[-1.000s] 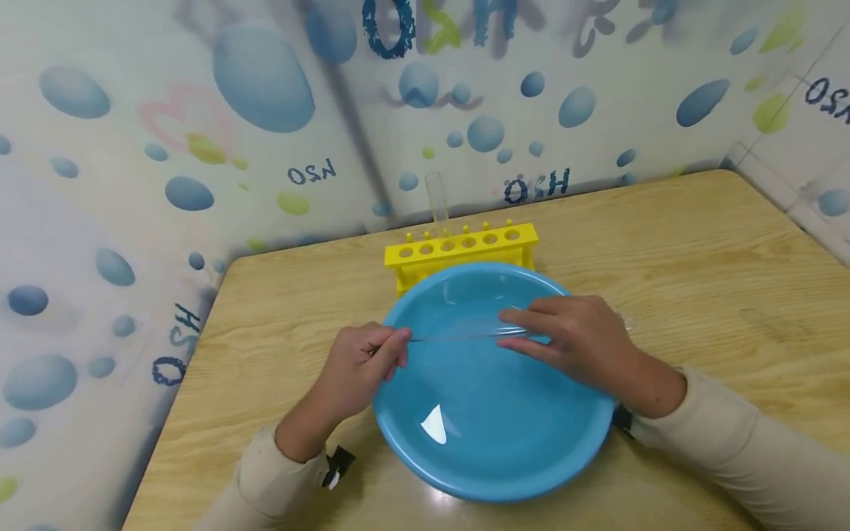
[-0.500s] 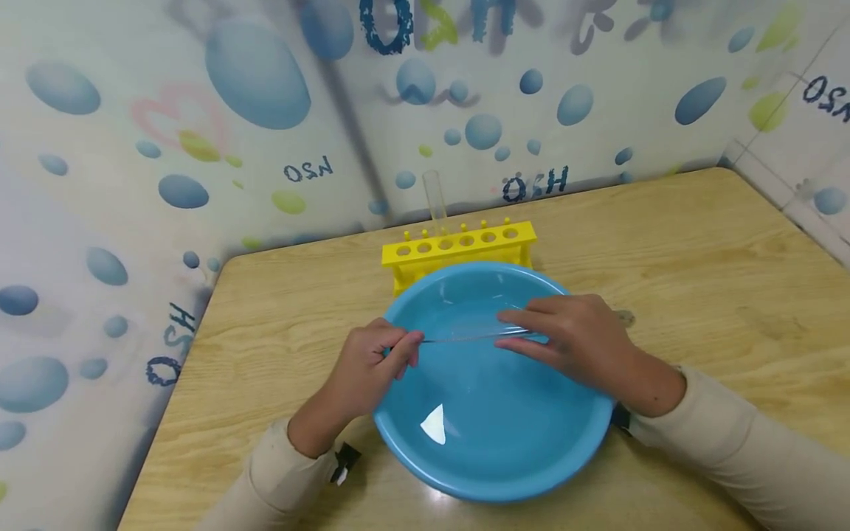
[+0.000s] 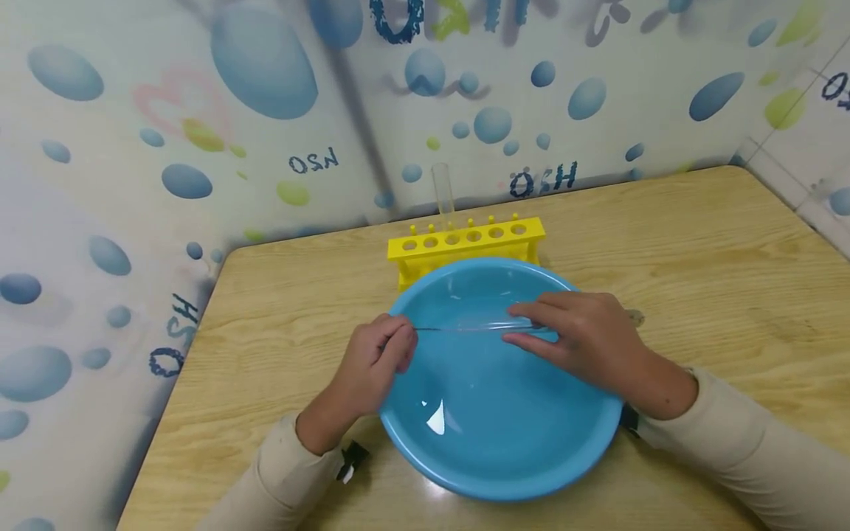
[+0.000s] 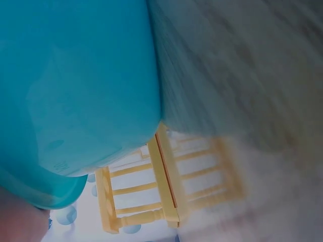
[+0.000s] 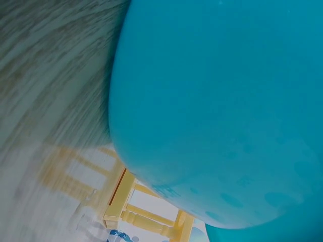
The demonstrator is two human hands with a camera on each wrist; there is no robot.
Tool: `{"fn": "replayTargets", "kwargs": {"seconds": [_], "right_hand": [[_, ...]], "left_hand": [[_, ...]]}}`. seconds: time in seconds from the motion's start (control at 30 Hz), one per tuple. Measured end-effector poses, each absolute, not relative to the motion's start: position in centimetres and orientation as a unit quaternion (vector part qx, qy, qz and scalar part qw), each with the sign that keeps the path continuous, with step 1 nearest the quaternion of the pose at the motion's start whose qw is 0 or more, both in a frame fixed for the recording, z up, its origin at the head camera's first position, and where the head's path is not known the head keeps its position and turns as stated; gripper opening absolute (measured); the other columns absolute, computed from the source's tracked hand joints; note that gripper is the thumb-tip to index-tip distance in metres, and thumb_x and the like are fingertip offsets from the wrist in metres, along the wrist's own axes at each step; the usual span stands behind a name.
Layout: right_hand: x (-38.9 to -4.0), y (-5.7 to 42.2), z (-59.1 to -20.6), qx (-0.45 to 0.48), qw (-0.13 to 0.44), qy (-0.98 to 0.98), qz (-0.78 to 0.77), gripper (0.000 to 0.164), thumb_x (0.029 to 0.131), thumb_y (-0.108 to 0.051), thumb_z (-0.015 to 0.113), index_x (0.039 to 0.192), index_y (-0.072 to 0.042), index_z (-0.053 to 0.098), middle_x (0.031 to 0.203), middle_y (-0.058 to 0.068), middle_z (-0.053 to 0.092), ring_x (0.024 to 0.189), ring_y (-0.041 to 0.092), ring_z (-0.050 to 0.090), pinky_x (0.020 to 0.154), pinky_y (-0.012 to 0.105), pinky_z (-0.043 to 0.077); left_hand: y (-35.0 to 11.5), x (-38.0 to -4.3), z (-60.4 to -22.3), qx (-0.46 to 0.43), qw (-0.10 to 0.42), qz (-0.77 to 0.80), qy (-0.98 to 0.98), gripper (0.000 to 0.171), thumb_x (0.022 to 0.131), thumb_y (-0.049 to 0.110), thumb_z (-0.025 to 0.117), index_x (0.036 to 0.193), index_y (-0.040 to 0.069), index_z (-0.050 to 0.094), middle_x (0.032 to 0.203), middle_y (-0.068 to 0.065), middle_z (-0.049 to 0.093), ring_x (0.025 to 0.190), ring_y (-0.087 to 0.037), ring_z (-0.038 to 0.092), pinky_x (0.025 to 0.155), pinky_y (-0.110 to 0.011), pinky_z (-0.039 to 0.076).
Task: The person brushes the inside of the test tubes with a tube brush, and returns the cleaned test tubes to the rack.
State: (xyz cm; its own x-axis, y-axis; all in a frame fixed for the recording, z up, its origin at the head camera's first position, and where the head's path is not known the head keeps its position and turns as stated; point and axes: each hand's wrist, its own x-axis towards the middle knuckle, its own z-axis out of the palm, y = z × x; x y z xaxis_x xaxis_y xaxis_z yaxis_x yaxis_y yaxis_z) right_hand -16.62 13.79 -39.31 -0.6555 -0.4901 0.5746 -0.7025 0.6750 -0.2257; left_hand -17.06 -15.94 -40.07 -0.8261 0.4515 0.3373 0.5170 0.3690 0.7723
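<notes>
Over the blue basin (image 3: 491,442), my left hand (image 3: 375,361) grips the thin wire handle of a test tube brush (image 3: 430,329) in its curled fingers. The wire runs rightward into a clear test tube (image 3: 488,326), which lies nearly level. My right hand (image 3: 584,335) holds this tube between thumb and fingers and hides its middle. Past the right hand's knuckles shows a rounded, brownish end (image 3: 635,317). In both wrist views the basin's outer wall (image 4: 86,91) fills much of the picture, and the tube and brush are out of sight.
Just behind the basin stands a yellow test tube rack (image 3: 465,242), with another clear test tube (image 3: 443,193) upright at its back. The wooden table (image 3: 690,273) meets a wall (image 3: 372,96) printed with blue drops. The right wrist view also catches the rack (image 5: 146,214).
My left hand came rightward toward the tube, then drew back left. A brownish end shows beyond my right hand where it looked clear before. The head view shifted slightly.
</notes>
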Motion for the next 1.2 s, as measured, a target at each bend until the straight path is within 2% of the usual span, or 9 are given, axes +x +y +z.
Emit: {"fn": "replayTargets", "kwargs": {"seconds": [0.1,0.2,0.33,0.4,0.43,0.63,0.9,1.03,1.2], "right_hand": [[-16.6,13.8,-39.2,0.334,0.242,-0.886,0.215,0.041,0.07,-0.032,0.091,0.103,-0.011,0.078,0.078,0.003,0.074,0.065,0.014,0.071,0.054,0.025,0.055],[-16.6,13.7,-39.0,0.333,0.241,-0.887,0.209,0.041,0.072,-0.033,0.09,0.104,-0.011,0.078,0.079,0.004,0.075,0.064,0.015,0.07,0.054,0.026,0.055],[-16.6,13.7,-39.1,0.335,0.241,-0.887,0.206,0.047,0.09,-0.056,0.066,0.105,-0.013,0.078,0.079,0.003,0.075,0.062,0.014,0.069,0.052,0.024,0.053],[-16.6,13.8,-39.1,0.337,0.243,-0.886,0.205,0.056,0.094,-0.062,0.052,0.105,-0.013,0.078,0.079,0.003,0.075,0.062,0.014,0.069,0.052,0.024,0.053],[-16.6,13.8,-39.1,0.337,0.243,-0.886,0.204,0.057,0.094,-0.062,0.051,0.105,-0.014,0.078,0.079,0.003,0.074,0.062,0.014,0.069,0.052,0.023,0.053],[-16.6,13.8,-39.1,0.341,0.244,-0.886,0.2,0.038,0.079,-0.039,0.084,0.107,-0.015,0.078,0.078,0.003,0.074,0.062,0.014,0.068,0.052,0.022,0.051],[-16.5,13.8,-39.1,0.336,0.243,-0.889,0.196,0.043,0.071,-0.03,0.091,0.109,-0.015,0.078,0.078,0.003,0.074,0.062,0.014,0.068,0.053,0.023,0.052],[-16.5,13.8,-39.1,0.33,0.241,-0.891,0.197,0.038,0.081,-0.041,0.082,0.11,-0.016,0.077,0.078,0.003,0.073,0.063,0.014,0.068,0.053,0.024,0.052],[-16.3,13.7,-39.0,0.313,0.248,-0.897,0.192,0.042,0.077,-0.038,0.086,0.11,-0.014,0.078,0.077,0.004,0.073,0.063,0.016,0.068,0.053,0.027,0.054]], "left_hand": [[-15.9,-17.1,-40.1,-0.287,0.044,-0.492,-0.821,0.04,0.106,0.006,0.04,0.067,0.009,0.05,0.058,-0.001,0.048,0.057,-0.011,0.047,0.053,-0.025,0.042],[-15.9,-17.1,-40.1,-0.282,0.054,-0.499,-0.817,0.044,0.106,0.007,0.042,0.063,0.01,0.049,0.055,-0.002,0.048,0.057,-0.011,0.046,0.052,-0.026,0.041],[-15.9,-17.1,-40.0,-0.273,0.049,-0.506,-0.817,0.045,0.106,0.007,0.045,0.061,0.01,0.049,0.054,-0.001,0.047,0.057,-0.012,0.045,0.052,-0.026,0.041],[-15.9,-17.1,-40.0,-0.27,0.038,-0.51,-0.816,0.044,0.106,0.008,0.045,0.062,0.009,0.048,0.054,-0.001,0.047,0.057,-0.013,0.045,0.052,-0.026,0.041],[-15.9,-17.1,-39.9,-0.269,0.03,-0.512,-0.815,0.043,0.106,0.008,0.045,0.063,0.009,0.048,0.054,-0.002,0.047,0.056,-0.013,0.046,0.052,-0.026,0.041],[-15.8,-17.0,-39.2,-0.265,-0.024,-0.529,-0.806,0.037,0.108,0.013,0.042,0.072,0.006,0.049,0.06,-0.005,0.051,0.059,-0.017,0.05,0.056,-0.026,0.048],[-15.9,-17.0,-38.8,-0.26,-0.057,-0.545,-0.795,0.032,0.108,0.014,0.042,0.081,0.003,0.055,0.07,-0.009,0.056,0.065,-0.018,0.055,0.064,-0.027,0.054],[-15.9,-17.1,-38.6,-0.257,-0.061,-0.548,-0.794,0.031,0.108,0.016,0.043,0.085,0.002,0.059,0.075,-0.01,0.06,0.067,-0.018,0.056,0.066,-0.026,0.055],[-15.8,-17.1,-38.8,-0.24,-0.065,-0.551,-0.797,0.035,0.108,0.017,0.044,0.081,0.003,0.06,0.072,-0.01,0.061,0.067,-0.018,0.058,0.067,-0.028,0.056]]}}
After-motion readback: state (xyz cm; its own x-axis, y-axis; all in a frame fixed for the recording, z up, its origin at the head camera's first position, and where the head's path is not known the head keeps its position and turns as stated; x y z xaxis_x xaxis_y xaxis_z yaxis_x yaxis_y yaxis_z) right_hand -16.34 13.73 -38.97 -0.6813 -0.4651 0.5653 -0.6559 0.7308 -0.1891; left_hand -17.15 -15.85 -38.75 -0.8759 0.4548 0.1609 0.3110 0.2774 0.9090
